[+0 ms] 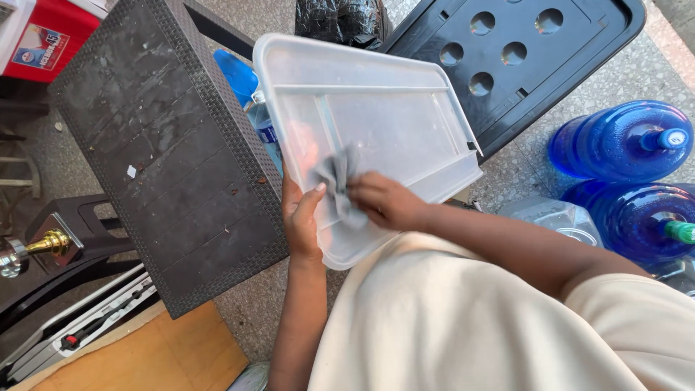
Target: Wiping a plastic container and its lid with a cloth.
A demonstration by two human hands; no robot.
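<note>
A clear plastic container lid [384, 123] is held tilted in front of me. My left hand [302, 217] grips its near left edge, thumb on top. My right hand [384, 201] presses a small grey cloth [337, 181] against the lid's surface near the lower left corner. My cream-coloured shirt fills the bottom of the view.
A dark woven-pattern table [166, 152] stands at the left. A black plastic panel with round holes [507, 51] lies at the top right. Two large blue water bottles [615, 141] rest at the right. A plastic bottle [262, 127] shows beneath the lid. A red cooler [43, 36] sits top left.
</note>
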